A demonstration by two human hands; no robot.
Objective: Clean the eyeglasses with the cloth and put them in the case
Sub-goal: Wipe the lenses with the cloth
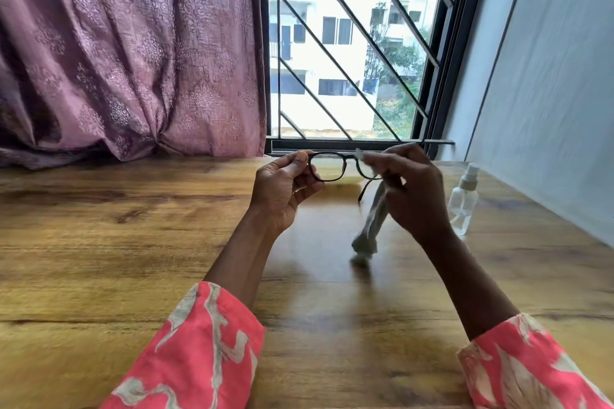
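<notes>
Black-framed eyeglasses (pixel 329 167) are held up above the wooden table (pixel 133 242), lenses facing me. My left hand (pixel 282 189) pinches the frame's left end. My right hand (pixel 412 189) covers the right lens with a pale grey cloth (pixel 370 226) pressed around it; the rest of the cloth hangs down blurred toward the table. One temple arm of the glasses dangles below the right lens. No case is in view.
A small clear spray bottle (pixel 463 202) with a white nozzle stands on the table just right of my right hand. A purple curtain (pixel 133 60) and a barred window (pixel 349 43) back the table; a pale wall (pixel 548 93) runs along the right.
</notes>
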